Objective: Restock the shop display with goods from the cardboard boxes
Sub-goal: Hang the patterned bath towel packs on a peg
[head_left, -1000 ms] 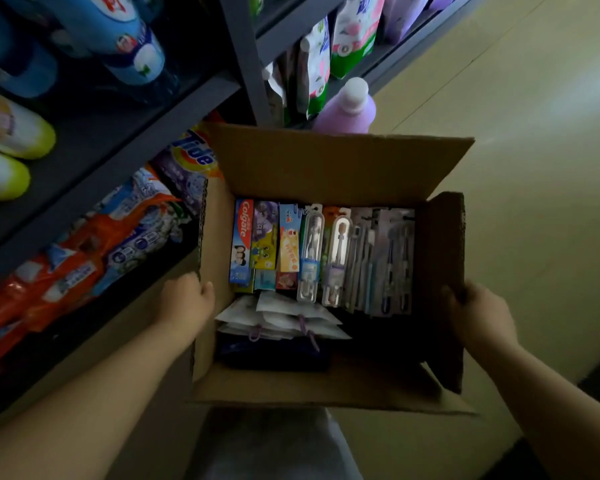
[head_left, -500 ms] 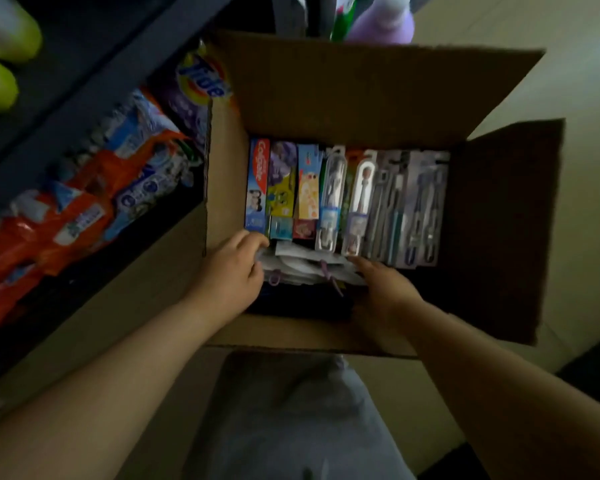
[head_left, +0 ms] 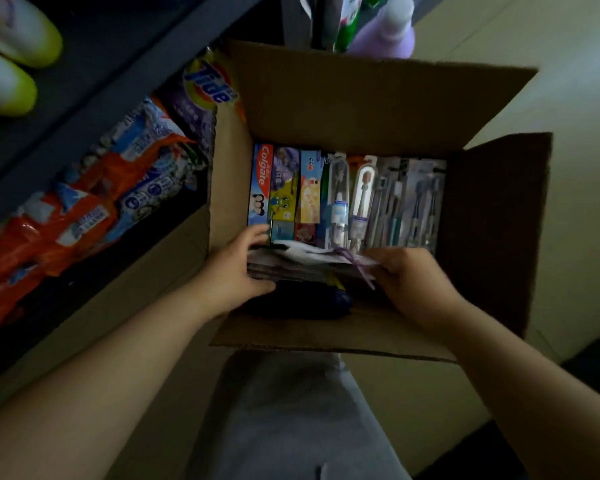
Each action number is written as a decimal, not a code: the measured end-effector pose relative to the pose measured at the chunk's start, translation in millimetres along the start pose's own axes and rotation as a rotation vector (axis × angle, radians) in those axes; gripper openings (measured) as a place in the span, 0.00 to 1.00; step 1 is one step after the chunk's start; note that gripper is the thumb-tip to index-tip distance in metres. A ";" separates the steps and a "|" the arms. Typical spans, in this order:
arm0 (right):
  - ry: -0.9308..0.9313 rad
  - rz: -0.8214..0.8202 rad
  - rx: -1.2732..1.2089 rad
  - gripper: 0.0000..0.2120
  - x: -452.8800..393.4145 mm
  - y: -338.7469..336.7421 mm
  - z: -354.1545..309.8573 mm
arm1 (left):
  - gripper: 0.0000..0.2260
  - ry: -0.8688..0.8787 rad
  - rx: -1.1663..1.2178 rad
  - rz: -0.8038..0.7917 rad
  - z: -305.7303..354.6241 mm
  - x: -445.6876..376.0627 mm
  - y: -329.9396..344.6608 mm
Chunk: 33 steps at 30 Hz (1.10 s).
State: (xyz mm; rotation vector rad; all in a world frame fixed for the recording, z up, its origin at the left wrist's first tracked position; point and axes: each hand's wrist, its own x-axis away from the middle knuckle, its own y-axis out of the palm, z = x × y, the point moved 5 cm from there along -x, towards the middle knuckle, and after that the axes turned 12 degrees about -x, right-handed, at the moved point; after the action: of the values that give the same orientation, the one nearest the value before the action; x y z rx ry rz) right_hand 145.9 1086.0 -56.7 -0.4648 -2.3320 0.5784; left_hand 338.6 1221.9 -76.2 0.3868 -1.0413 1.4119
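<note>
1. Carefully, we lift the white packets (head_left: 302, 259) as one stack from the near end of the cardboard box (head_left: 388, 105), at 6 o'clock from the toothpaste cartons (head_left: 281, 185), keeping them level.
2. Our left hand (head_left: 236, 268) grips the stack's left end, fingers curled; our right hand (head_left: 406, 275) clasps its right end.

Box (head_left: 378, 109) on floor (head_left: 551, 81) by shelf (head_left: 94, 98)
</note>
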 end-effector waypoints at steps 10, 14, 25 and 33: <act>0.072 0.127 -0.629 0.06 6.5 -132.5 -61.9 | 0.25 0.107 0.304 -0.125 77.1 9.4 -46.4; 0.133 0.184 -0.877 0.04 -12.1 -160.0 -69.9 | 0.20 0.087 0.230 -0.245 74.1 25.7 -61.1; 0.536 0.161 -0.468 0.16 -18.5 -22.9 -20.9 | 0.11 -0.350 0.246 0.151 -36.4 62.5 -94.9; 0.533 0.035 -0.345 0.24 -24.2 92.3 8.4 | 0.12 -0.430 0.408 0.190 -89.0 65.4 -80.8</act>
State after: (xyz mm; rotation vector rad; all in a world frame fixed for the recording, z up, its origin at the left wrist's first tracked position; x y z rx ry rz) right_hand 172.7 1149.6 -123.1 -0.7202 -1.9068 0.0430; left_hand 433.8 1315.2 -44.9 0.9410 -1.1497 1.7635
